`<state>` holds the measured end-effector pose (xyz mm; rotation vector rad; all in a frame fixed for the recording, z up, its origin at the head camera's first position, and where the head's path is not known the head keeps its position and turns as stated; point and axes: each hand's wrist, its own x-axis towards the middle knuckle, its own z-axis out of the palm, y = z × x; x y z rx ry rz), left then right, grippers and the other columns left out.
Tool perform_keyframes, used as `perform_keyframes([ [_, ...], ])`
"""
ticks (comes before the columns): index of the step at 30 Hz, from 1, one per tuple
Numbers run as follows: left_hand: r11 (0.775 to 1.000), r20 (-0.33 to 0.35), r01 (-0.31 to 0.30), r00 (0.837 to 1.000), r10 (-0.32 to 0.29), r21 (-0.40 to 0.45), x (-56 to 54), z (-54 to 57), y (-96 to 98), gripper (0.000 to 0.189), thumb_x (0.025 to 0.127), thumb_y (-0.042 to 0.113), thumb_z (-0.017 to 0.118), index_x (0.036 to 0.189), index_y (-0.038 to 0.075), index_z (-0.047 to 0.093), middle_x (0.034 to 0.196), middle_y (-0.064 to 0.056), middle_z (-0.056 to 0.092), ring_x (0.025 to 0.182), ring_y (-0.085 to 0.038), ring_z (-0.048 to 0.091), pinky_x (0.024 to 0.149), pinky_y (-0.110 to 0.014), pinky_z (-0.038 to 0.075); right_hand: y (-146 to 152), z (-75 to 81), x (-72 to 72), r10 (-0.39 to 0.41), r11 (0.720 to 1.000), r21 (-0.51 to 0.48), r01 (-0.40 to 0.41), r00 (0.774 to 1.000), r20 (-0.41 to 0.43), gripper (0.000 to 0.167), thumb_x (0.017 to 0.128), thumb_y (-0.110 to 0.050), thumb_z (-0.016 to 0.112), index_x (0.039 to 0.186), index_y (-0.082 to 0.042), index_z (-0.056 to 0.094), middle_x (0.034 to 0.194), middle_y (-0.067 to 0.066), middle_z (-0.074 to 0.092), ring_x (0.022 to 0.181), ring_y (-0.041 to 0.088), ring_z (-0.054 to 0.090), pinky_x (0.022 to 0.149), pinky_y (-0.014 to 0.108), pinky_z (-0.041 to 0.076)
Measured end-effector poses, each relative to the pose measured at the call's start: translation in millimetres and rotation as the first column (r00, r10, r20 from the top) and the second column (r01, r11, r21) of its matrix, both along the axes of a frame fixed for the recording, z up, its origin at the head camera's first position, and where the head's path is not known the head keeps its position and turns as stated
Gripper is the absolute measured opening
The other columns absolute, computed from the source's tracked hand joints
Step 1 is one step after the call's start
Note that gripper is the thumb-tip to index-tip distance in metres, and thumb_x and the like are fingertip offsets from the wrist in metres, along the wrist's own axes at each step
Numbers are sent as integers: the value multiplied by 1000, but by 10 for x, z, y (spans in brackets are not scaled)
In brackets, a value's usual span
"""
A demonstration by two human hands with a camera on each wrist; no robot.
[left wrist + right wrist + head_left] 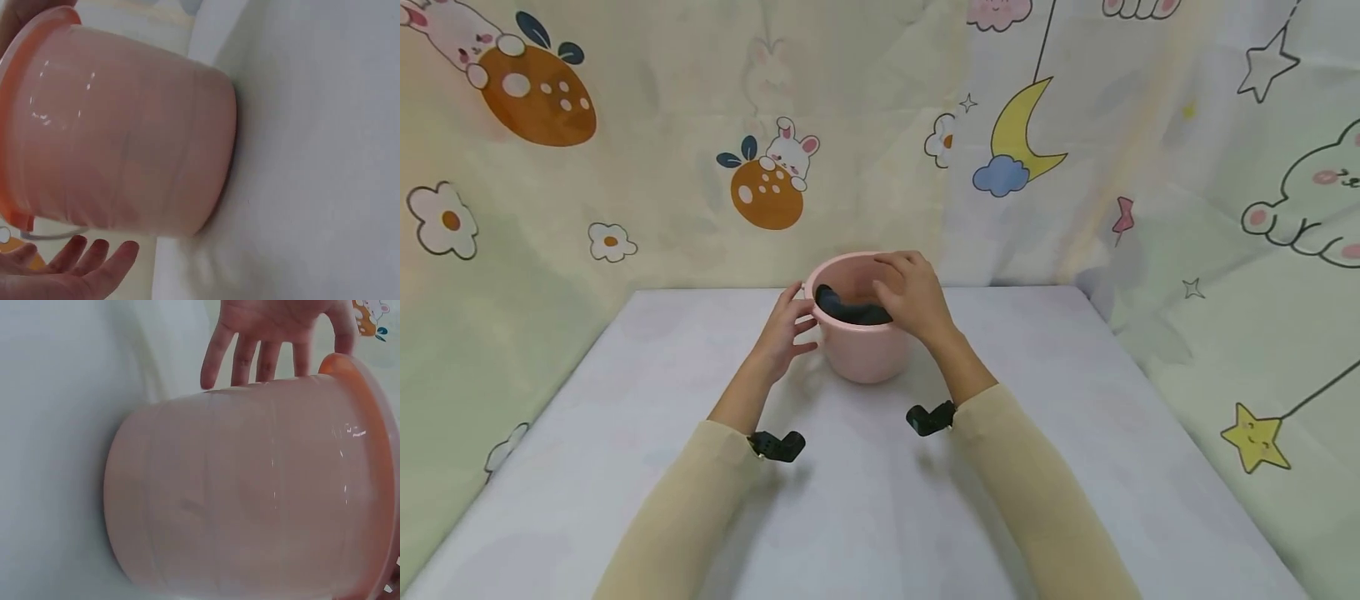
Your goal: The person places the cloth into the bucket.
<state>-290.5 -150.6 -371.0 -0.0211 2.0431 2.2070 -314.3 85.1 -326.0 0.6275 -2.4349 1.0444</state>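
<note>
A pink plastic bucket (865, 354) stands upright at the far side of the white table. Inside it, just below the rim, lies a dark curved thing (853, 312) whose kind I cannot tell. My left hand (786, 329) is at the bucket's left side, fingers spread and fairly straight, fingertips right at the wall and rim. In the left wrist view, its fingers (103, 265) lie beside a thin bucket handle (53, 236). Over the right part of the rim reaches my right hand (916, 296), thumb and fingers apart above the opening.
The white table (865, 500) reaches back to a patterned cloth backdrop (865, 133) right behind the bucket. Small black cameras are worn on the left wrist (777, 447) and the right wrist (930, 418).
</note>
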Motion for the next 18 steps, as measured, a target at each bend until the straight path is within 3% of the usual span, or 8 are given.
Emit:
perform_keyframes([
  [4, 998, -19, -16, 1000, 15, -55, 47, -40, -215, 74, 103, 40, 40, 168, 28, 6, 167, -21, 24, 155, -40, 26, 122, -64, 27, 65, 11, 99, -13, 1000, -4, 13, 1000, 6, 47, 96, -19, 69, 141, -10, 63, 139, 19, 56, 133, 35, 52, 113, 52, 43],
  [8, 990, -68, -41, 997, 32, -135, 92, -10, -431, 73, 104, 42, 37, 168, 27, 5, 169, -19, 21, 156, -40, 24, 124, -63, 25, 181, 84, 185, -25, 1000, -7, 25, 1000, 16, 54, 95, -23, 71, 146, -12, 57, 143, 19, 51, 135, 38, 48, 112, 56, 43],
  [11, 968, -129, -42, 992, 10, -248, 125, 37, -529, 73, 104, 43, 35, 168, 26, 5, 170, -17, 19, 156, -39, 24, 123, -63, 25, 301, 133, 231, -28, 1000, 8, 28, 999, 23, 57, 96, -25, 71, 149, -12, 53, 148, 20, 48, 139, 38, 45, 112, 59, 42],
  [14, 921, -202, -37, 978, -46, -387, 167, 78, -581, 72, 105, 44, 34, 168, 25, 4, 170, -19, 18, 157, -40, 22, 123, -66, 23, 437, 142, 283, -46, 998, 49, 44, 998, 39, 61, 98, -29, 69, 153, -13, 49, 154, 20, 44, 144, 39, 41, 114, 61, 41],
  [16, 874, -255, -40, 962, -97, -485, 190, 107, -587, 71, 106, 43, 35, 168, 23, 5, 169, -22, 20, 157, -41, 21, 122, -68, 22, 536, 136, 323, -73, 994, 86, 68, 996, 54, 63, 98, -31, 68, 155, -14, 47, 157, 19, 41, 146, 39, 38, 115, 62, 40],
  [18, 812, -305, -58, 940, -151, -581, 210, 132, -576, 71, 107, 42, 37, 168, 21, 8, 168, -21, 21, 157, -41, 20, 122, -68, 21, 645, 132, 365, -107, 988, 123, 97, 991, 75, 65, 99, -33, 67, 157, -16, 43, 160, 19, 37, 148, 39, 36, 115, 63, 40],
])
